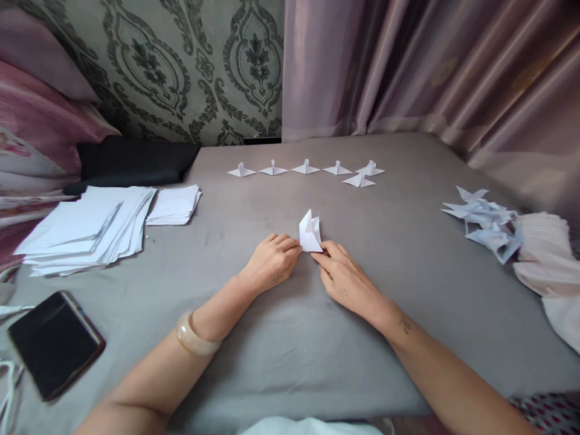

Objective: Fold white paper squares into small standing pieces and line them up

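A partly folded piece of white paper stands at the middle of the grey-covered table, with pointed flaps rising at its top. My left hand pinches its lower left corner, fingers curled. At the lower right edge, my right hand grips the same paper between thumb and fingers; its fingertips are partly hidden. Beyond my hands, several finished-looking folded paper birds sit in a row with wings spread. One more paper bird lies just in front of the row's right end.
At left are a stack of large white sheets and a smaller stack of paper. A dark phone-like device lies near white cables. More folded paper shapes are heaped at right beside a pale cloth. A black case rests behind.
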A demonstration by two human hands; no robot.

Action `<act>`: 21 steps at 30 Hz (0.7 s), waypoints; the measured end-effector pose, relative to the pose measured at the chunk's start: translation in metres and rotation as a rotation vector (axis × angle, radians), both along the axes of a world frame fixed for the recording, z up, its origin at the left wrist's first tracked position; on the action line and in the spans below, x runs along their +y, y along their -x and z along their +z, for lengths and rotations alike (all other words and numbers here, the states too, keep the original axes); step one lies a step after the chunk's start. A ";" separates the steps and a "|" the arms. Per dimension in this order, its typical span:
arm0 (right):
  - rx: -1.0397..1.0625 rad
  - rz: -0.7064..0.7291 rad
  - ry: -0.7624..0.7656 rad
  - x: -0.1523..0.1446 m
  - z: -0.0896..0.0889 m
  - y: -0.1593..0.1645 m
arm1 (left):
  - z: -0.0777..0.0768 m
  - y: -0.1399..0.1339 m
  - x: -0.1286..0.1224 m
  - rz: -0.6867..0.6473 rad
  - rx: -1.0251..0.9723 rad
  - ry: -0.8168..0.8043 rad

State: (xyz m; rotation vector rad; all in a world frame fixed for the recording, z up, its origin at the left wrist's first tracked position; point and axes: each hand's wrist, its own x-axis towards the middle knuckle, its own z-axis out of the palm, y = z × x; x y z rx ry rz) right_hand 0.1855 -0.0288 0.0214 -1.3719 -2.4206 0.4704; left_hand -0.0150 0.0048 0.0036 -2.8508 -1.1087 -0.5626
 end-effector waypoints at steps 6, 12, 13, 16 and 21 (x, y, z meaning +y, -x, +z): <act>-0.016 0.006 0.007 0.000 0.001 0.001 | -0.002 -0.001 0.000 -0.043 -0.021 0.014; 0.002 0.009 0.041 0.001 0.004 -0.004 | 0.002 -0.002 0.000 -0.062 -0.027 0.090; 0.010 0.015 0.057 0.001 0.005 -0.006 | 0.003 -0.002 0.000 -0.071 -0.034 0.108; 0.020 0.034 0.116 0.004 0.010 -0.015 | 0.006 -0.002 0.000 -0.102 -0.046 0.166; 0.005 0.049 0.174 0.009 0.017 -0.026 | 0.009 -0.001 0.001 -0.120 -0.038 0.209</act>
